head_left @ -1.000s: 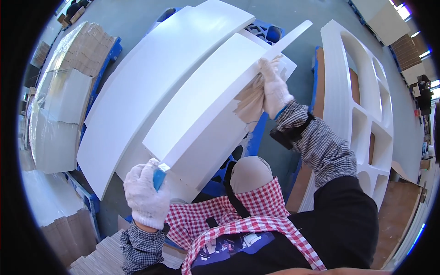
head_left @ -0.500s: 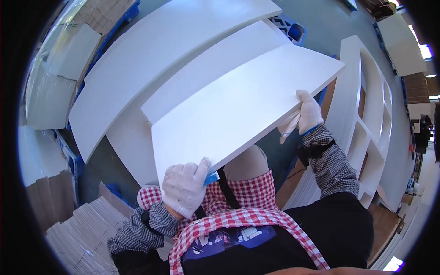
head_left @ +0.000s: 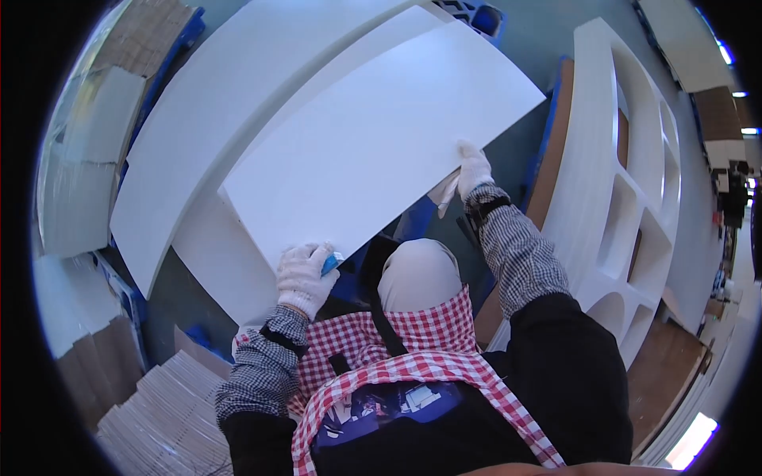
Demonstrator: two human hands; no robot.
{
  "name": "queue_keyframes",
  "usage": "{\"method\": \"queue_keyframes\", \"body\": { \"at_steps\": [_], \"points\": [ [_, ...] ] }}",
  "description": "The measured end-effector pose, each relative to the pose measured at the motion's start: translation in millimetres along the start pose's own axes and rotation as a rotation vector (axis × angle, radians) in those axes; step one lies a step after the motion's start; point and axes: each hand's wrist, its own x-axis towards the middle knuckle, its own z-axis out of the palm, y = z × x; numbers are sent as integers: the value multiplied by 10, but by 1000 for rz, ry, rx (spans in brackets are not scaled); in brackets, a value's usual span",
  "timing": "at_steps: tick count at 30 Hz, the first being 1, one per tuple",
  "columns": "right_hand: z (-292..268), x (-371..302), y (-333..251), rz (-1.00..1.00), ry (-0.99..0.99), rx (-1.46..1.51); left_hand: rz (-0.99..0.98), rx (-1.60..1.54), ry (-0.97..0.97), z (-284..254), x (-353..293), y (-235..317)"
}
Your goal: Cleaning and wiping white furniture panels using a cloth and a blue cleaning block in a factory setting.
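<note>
In the head view, a white board (head_left: 373,135) lies slanted across the middle, its near edge facing the person. The left hand (head_left: 305,282), in a white glove, is at the board's near left corner, its fingers closed around a small blue tool (head_left: 329,264). The right hand (head_left: 475,168), also gloved, pinches the near edge farther right, thumb on top; the fingers beneath are hidden. A pale cloth (head_left: 446,193) hangs from this hand, just below the edge.

Left of the board lies a larger curved board (head_left: 182,135), and another white panel (head_left: 210,246) shows underneath. Part of a blue pallet (head_left: 482,20) sticks out at the far end.

On the right stands a stack of white frames (head_left: 587,151) with rounded and squarish openings; brown material shows through some of them. A brown sheet (head_left: 560,119) runs along the stack's left side. On the far left, clear film wraps a stack of pale and brown packages (head_left: 79,198). Near left are layered cardboard sheets (head_left: 167,404).
</note>
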Motion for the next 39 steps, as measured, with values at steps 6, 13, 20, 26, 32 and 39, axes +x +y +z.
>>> {"method": "queue_keyframes", "body": {
  "at_steps": [6,13,20,26,32,39],
  "points": [
    [-11,168,32,135,79,-91,-71,86,15,318,101,26],
    [-339,86,-671,475,-459,-537,-61,115,94,565,163,-63],
    [-390,201,-2006,277,-632,-874,-144,-35,50,343,264,-108],
    [37,402,-1398,-561,-206,-1191,-354,-449,8,165,774,-307],
    [1134,-450,-174,-1038,-601,-1595,-293,-614,340,229,1259,-444],
    [290,409,-954,-811,-296,-1451,-97,132,280,618,1360,-316]
  ]
}}
